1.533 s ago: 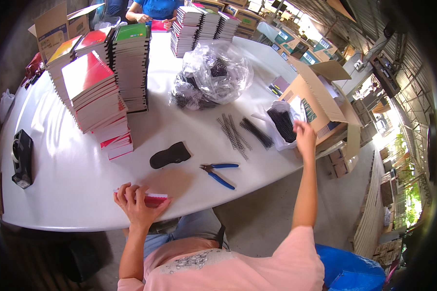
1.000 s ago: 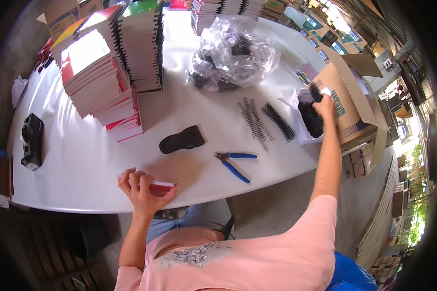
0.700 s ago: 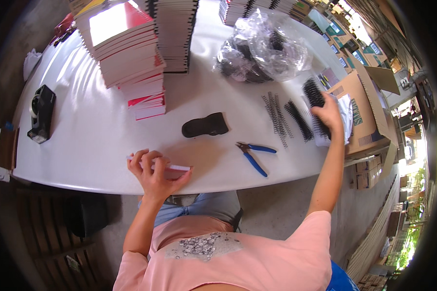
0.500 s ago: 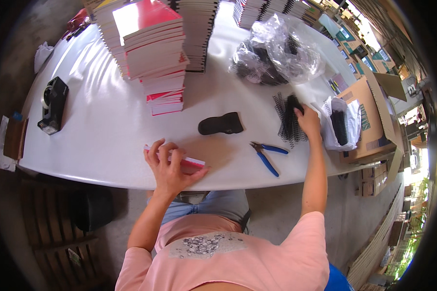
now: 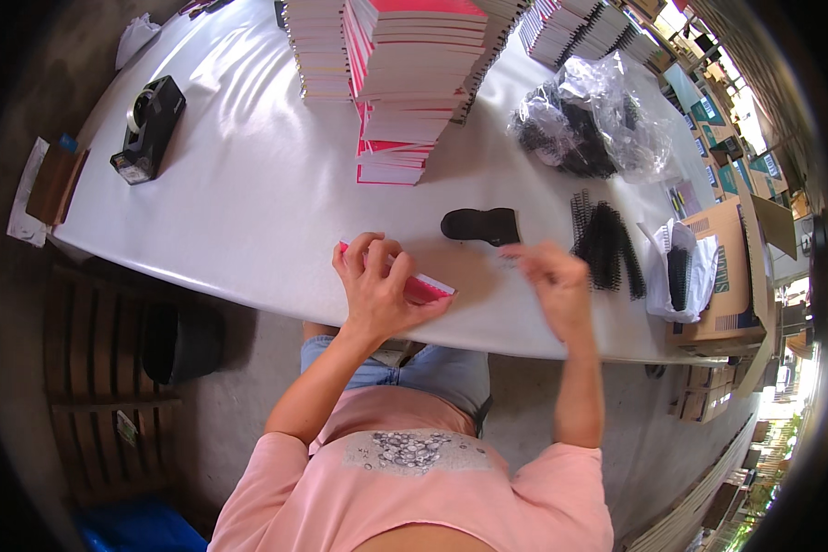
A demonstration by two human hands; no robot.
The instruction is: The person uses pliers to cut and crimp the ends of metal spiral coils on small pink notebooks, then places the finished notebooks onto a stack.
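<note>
My left hand (image 5: 377, 283) grips a small red-covered notebook (image 5: 425, 289) with white pages, holding it on edge near the table's front. The fingers curl over the top and the thumb lies along its near side. To the right of it, my right hand (image 5: 557, 281) is closed and smeared by motion. A faint, blurred strip by its fingertips looks like a black spiral coil. Just beyond lies a flat black piece (image 5: 480, 225) with a rounded end. A loose pile of black spiral coils (image 5: 607, 248) rests to the right. The blue-handled cutters are hidden by my right hand.
Tall stacks of notebooks (image 5: 423, 74) stand at the back. A clear plastic bag (image 5: 616, 120) of black coils lies back right, near a white bag (image 5: 658, 293) and an open cardboard box (image 5: 719, 317). A black tape dispenser (image 5: 149, 131) stands at left.
My right hand has left the coil pile and moved left toward the notebook. My left hand still grips the notebook. The whole view has shifted, so the table items appear further right.
</note>
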